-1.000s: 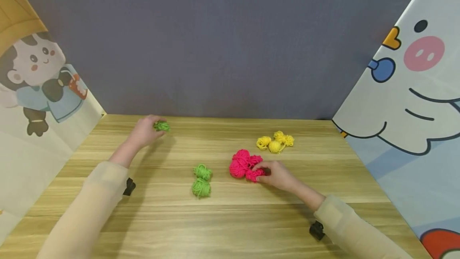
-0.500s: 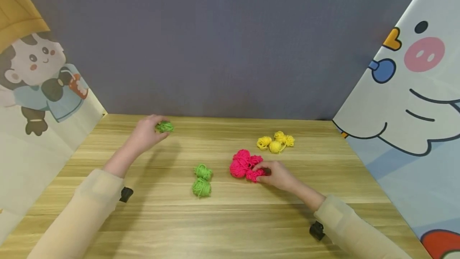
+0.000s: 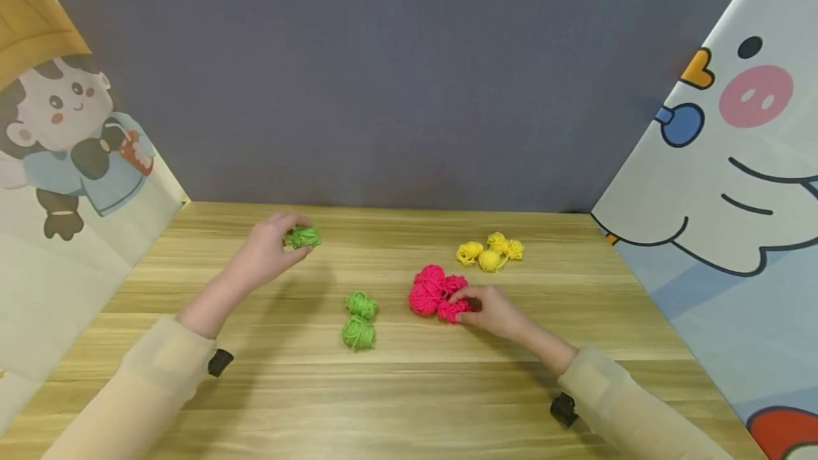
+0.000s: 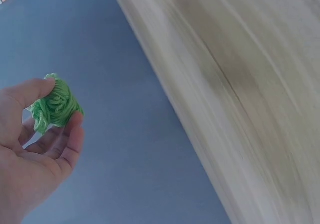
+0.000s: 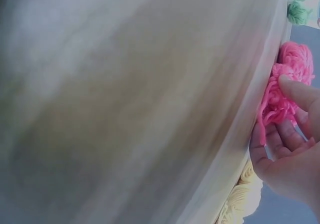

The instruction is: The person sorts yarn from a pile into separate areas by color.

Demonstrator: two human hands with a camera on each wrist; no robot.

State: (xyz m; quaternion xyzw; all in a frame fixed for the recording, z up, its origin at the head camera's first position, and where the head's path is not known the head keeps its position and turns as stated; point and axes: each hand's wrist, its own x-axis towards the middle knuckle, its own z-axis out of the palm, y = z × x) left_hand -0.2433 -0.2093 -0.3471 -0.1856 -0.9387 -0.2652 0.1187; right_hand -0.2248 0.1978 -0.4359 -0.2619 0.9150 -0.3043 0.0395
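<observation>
My left hand [image 3: 263,254] pinches a small green yarn ball [image 3: 303,236] above the back left of the table. In the left wrist view the thumb and fingertips press that green ball [image 4: 57,104] from opposite sides. My right hand [image 3: 498,312] has its thumb and fingers around a pink yarn ball [image 3: 451,311], low at the table. The right wrist view shows a loose pink strand hanging by the fingers. More pink yarn balls [image 3: 427,291] touch it on the left and behind. Two green yarn balls [image 3: 359,332] lie together left of the pink group.
Several yellow yarn balls [image 3: 489,260] sit clustered behind the pink ones. The wooden table [image 3: 409,403] ends at a grey back panel [image 3: 396,77]. Printed cartoon panels [image 3: 754,176] stand at both sides. A black wrist camera [image 3: 564,409] is strapped under the right sleeve.
My left hand has moved to the right and slightly nearer, carrying the green yarn ball. The right hand and the yarn groups on the table stay in place.
</observation>
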